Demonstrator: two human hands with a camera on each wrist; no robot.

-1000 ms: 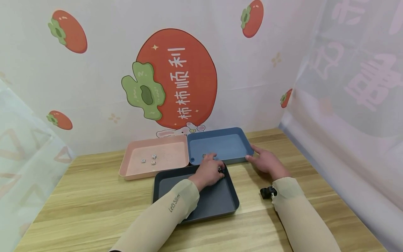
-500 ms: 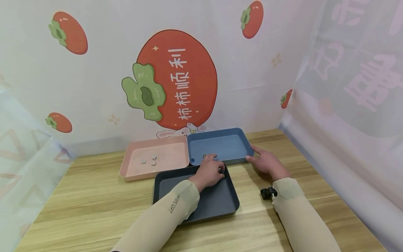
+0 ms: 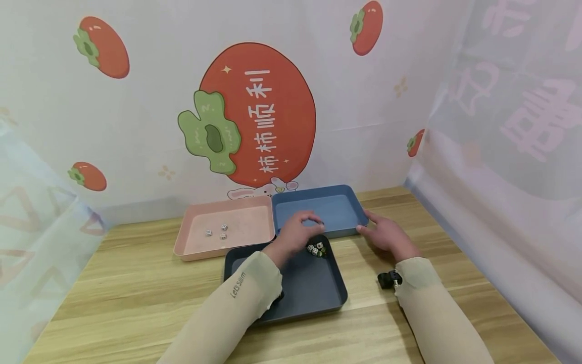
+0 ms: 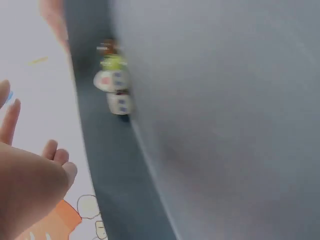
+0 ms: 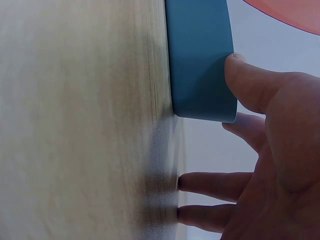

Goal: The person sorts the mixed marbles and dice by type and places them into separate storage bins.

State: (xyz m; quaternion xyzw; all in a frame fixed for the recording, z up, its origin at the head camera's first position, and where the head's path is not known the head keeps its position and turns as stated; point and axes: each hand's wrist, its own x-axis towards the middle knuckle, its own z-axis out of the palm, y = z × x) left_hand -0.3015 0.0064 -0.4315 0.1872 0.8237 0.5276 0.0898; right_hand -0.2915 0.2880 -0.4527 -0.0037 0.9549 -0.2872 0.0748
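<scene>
My left hand [image 3: 293, 233] is above the near edge of the blue tray [image 3: 334, 203], its thumb and index finger pinching a small dark thing whose kind is unclear. Below it, in the far right corner of the dark grey tray [image 3: 304, 285], lie several white dice [image 3: 314, 249] and a greenish piece. The left wrist view shows these dice [image 4: 119, 80], blurred; what the left hand [image 4: 30, 187] pinches is not visible there. My right hand [image 3: 386, 235] holds the blue tray's near right corner, thumb [image 5: 252, 82] over the rim and index finger on the side wall, other fingers straight.
Left of the blue tray stands a pink tray [image 3: 245, 217] holding three white dice [image 3: 223, 236]. A black buckle-like piece [image 3: 388, 279] hangs at the right wrist. Behind the wooden table [image 3: 136, 283] hangs a printed cloth [image 3: 150, 126].
My left hand has lifted from the grey tray's corner and moved up to the blue tray's near edge with the small dark thing, uncovering the dice. The right hand stays in place.
</scene>
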